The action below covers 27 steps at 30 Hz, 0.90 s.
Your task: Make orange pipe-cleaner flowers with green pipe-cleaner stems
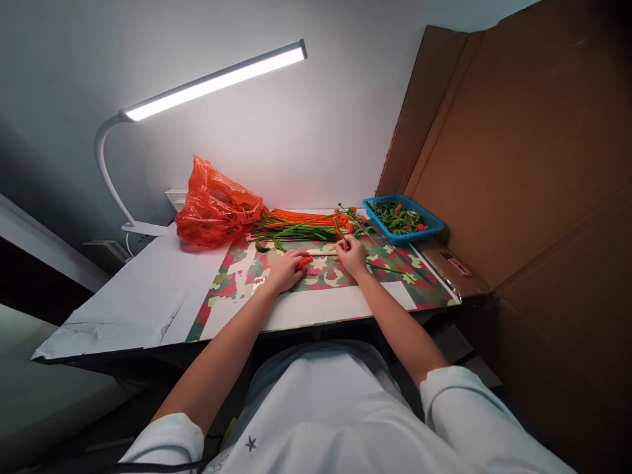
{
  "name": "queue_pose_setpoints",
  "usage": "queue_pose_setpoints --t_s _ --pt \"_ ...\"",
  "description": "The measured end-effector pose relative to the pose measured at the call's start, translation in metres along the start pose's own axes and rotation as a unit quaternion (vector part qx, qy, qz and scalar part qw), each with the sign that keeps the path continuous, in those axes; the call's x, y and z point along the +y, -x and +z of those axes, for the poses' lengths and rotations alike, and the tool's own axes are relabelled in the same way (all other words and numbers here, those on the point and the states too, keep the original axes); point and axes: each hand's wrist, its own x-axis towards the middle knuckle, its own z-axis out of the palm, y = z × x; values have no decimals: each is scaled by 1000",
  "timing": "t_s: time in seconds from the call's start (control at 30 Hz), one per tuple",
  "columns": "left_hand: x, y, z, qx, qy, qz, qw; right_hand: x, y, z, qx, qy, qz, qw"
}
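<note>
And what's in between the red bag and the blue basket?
A pile of long green and orange stems, with orange flowers at the end nearer the blue basket. The head view shows it.

Right hand (352, 256) partly hides green stem (340, 228); cardboard (553, 171) cut off.

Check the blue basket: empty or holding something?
Holding something. Leafy green pieces and a few orange bits lie inside the blue basket. Cannot tell how deep they go.
</note>
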Motion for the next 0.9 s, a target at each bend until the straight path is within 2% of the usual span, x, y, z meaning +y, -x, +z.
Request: queue_pose_setpoints --t_s 0.1,0.17,0.4,0.63,0.8,0.9 --pt "-2 -1 0 -17 -43 4 999 9 -3 -13 37 11 26 999" --pt "-5 -1 0 -18 -67 0 998 15 -4 -17 36 16 37 999" --pt "-11 0 0 -14 -113 -16 993 17 4 -13 -75 -11 12 997" --pt "-12 1 0 -7 -115 -25 993 13 8 -14 -74 5 14 997" --pt "-12 1 1 3 -104 -34 994 8 13 -7 -138 25 -23 990" --pt "-13 2 1 6 -100 -36 994 8 12 -6 -141 43 -17 989"
